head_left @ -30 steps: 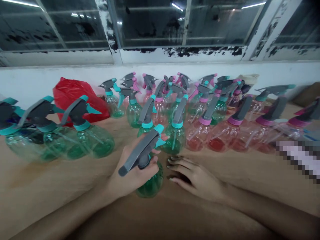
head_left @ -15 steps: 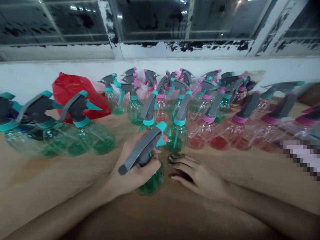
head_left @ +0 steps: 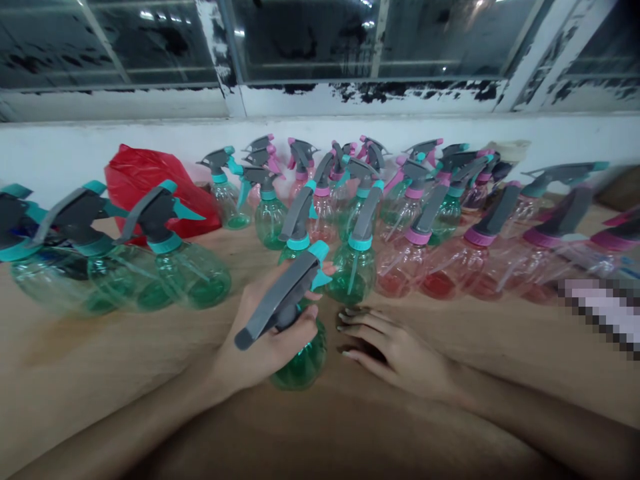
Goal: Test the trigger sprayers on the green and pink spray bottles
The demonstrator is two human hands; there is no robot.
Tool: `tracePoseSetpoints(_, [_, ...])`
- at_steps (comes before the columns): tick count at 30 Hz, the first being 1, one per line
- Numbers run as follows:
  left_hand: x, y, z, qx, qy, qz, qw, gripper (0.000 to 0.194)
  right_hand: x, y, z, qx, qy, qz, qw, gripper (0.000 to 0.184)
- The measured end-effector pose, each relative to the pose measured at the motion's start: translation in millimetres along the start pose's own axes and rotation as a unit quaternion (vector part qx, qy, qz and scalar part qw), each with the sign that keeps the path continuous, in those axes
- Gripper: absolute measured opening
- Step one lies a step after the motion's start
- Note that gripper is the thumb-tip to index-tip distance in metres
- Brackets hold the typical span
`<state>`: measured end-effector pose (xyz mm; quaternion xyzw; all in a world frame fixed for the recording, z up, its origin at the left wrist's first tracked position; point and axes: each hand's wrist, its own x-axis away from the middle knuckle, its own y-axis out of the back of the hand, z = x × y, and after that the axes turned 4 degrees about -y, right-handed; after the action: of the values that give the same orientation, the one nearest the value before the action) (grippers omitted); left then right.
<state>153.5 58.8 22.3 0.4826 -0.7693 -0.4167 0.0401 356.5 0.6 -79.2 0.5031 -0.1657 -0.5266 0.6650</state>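
A green spray bottle (head_left: pixel 301 363) with a grey and turquoise trigger head stands in front of me. My left hand (head_left: pixel 265 340) is wrapped round its neck, which the fingers largely hide. On the wooden table to the right of the bottle, my right hand (head_left: pixel 395 347) rests palm down with its fingers spread, holding nothing. Just beyond my hands stands another green spray bottle (head_left: pixel 353 273), and a pink spray bottle (head_left: pixel 400 270) is beside it. Part of a green bottle (head_left: pixel 299 244) shows behind my left hand.
Three green spray bottles (head_left: pixel 193 277) stand at the left, near a red plastic bag (head_left: pixel 160 187). Several pink and green bottles (head_left: pixel 455 267) fill the back and right of the table (head_left: pixel 165 360). A white wall (head_left: pixel 60 150) and windows (head_left: pixel 305 40) lie behind.
The spray bottle's head in my left hand has tilted or shifted very slightly left. My right hand and the other bottles look the same.
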Motion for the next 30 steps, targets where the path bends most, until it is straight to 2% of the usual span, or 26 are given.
tracePoseSetpoints(9, [2.1, -1.8, 0.4, 0.024, 0.013, 0.022, 0.999, 0.031, -0.4, 2.7, 0.3, 0.0, 0.006, 0.01, 1.0, 0.03])
tracePoseSetpoints(14, [0.8, -3.1, 0.8, 0.018, 0.013, 0.01, 1.0, 0.031, -0.5, 3.1, -0.1, -0.001, 0.01, 0.003, 1.0, 0.031])
tracePoseSetpoints(18, [1.1, -4.0, 5.2, 0.022, -0.007, 0.0, 1.0, 0.024, -0.7, 2.7, -0.5, -0.004, 0.013, 0.003, 1.0, 0.03])
tracePoseSetpoints(25, [1.2, -3.4, 3.8, 0.045, 0.008, -0.011, 0.999, 0.011, -0.4, 2.9, -0.8, 0.002, 0.011, 0.003, 1.0, 0.031])
tracePoseSetpoints(30, [-0.9, 0.0, -1.6, 0.073, -0.007, 0.035, 0.997, 0.025, -0.8, 3.5, 0.0, -0.003, 0.013, 0.001, 1.0, 0.031])
